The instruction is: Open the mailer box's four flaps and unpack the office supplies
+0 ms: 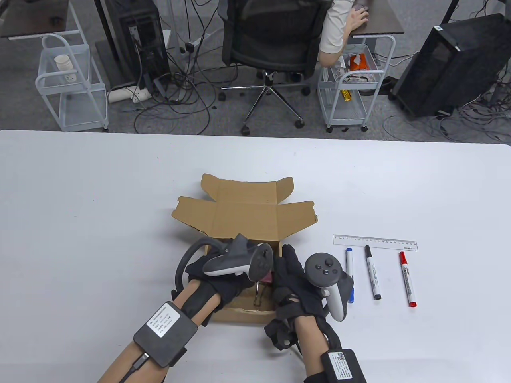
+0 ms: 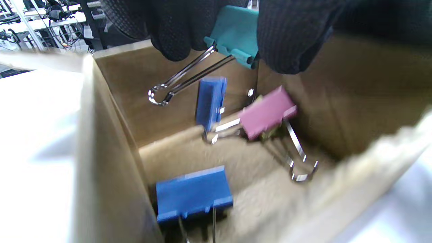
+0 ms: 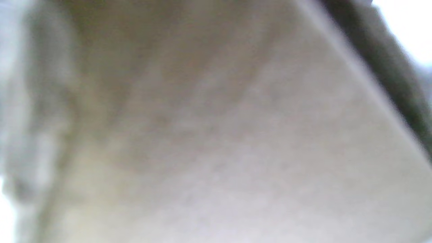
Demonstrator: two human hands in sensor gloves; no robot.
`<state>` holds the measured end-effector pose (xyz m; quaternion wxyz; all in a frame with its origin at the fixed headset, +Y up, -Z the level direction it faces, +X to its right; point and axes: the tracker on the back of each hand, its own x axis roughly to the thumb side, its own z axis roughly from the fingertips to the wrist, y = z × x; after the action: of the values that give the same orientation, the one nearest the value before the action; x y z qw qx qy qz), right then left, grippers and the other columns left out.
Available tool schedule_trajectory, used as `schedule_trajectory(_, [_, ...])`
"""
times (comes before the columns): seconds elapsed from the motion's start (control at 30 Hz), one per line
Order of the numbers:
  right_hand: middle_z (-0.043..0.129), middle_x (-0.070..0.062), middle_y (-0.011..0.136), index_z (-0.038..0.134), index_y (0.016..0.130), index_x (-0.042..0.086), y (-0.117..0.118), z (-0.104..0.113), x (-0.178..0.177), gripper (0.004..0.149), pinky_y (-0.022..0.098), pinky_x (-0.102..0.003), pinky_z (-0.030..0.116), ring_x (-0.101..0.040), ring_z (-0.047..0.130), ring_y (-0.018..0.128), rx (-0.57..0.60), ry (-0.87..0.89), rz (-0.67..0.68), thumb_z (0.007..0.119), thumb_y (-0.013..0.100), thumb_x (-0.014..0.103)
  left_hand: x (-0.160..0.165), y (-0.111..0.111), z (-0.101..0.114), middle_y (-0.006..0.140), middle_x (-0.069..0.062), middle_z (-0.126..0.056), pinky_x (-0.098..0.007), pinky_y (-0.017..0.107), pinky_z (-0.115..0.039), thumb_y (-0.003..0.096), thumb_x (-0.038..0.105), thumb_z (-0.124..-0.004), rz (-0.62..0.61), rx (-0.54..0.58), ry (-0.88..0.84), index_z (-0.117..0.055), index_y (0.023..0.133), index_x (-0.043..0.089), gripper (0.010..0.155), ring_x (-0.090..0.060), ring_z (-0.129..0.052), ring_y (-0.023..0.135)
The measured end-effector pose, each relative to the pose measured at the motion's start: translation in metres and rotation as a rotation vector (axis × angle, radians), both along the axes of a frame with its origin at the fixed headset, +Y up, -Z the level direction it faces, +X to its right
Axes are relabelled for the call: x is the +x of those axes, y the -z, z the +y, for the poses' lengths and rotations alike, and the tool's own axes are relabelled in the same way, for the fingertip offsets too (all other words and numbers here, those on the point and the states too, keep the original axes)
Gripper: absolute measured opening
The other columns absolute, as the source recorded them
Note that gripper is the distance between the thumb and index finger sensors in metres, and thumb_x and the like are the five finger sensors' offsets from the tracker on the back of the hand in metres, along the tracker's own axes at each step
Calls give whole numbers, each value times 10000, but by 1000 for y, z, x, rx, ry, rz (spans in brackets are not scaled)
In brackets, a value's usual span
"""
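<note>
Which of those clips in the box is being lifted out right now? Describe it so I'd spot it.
Look inside the open cardboard mailer box, from the left wrist view. Up near the top, the left hand's gloved fingers pinch a teal binder clip with its wire handles hanging down. It is the only teal one and the only one held up; the two blue clips and the pink clip lie below.

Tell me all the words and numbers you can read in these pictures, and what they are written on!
None can be read for certain.
Ruler: scale marks and numbers, too small.
Three markers, blue, black, red: barrel print too small.
White label on left forearm box: print too small.
White label on right forearm box: print and code too small.
Binder clips in the mailer box: no text shows.
Right wrist view: blurred.
</note>
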<state>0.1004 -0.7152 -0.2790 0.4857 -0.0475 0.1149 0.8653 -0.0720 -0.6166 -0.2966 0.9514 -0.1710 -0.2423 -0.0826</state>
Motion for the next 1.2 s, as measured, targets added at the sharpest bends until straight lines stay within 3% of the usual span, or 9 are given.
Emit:
schedule_trajectory(0.23, [469,-336,1208,317,1170,37,-1,0,1,644,701,-715,593,-609,638,998,-1,0,-6,456,656,401,-59,18,55,1145,-116,-610,-582,812,-576,482,527,-851,107,80,-105,-371,1126,140,891,-355,-720,1082])
schedule_trajectory(0.47, [461,-333,1211,313,1171,45,-1,-1,1,644,704,-712,594,-603,634,1004,-5,6,-9,452,658,408,-144,55,68,1153,-114,-604,-566,826,-558,491,526,-845,334,184,-37,-369,1133,146,885,-355,-701,1099])
schedule_trajectory(0.6, [461,-332,1211,317,1171,47,-2,0,1,643,704,-712,594,-603,635,1003,-4,6,-12,455,658,409,-190,80,48,1155,-115,-600,-562,826,-558,491,522,-848,474,176,10,-368,1134,147,885,-347,-695,1106])
schedule_trajectory(0.8, [468,-327,1212,306,1173,54,-2,-1,2,645,706,-709,595,-601,636,1005,-18,36,-5,453,659,414,-222,106,2,1162,-105,-593,-552,827,-566,488,512,-853,550,116,75,-361,1133,157,885,-346,-695,1110])
schedule_trajectory(1.2, [494,-323,1206,322,1172,53,-2,-1,3,645,703,-707,600,-593,651,1000,-13,36,-14,462,657,414,-206,152,-59,1188,-57,-549,-540,845,-541,484,498,-855,544,71,95,-319,1136,207,893,-298,-660,1144])
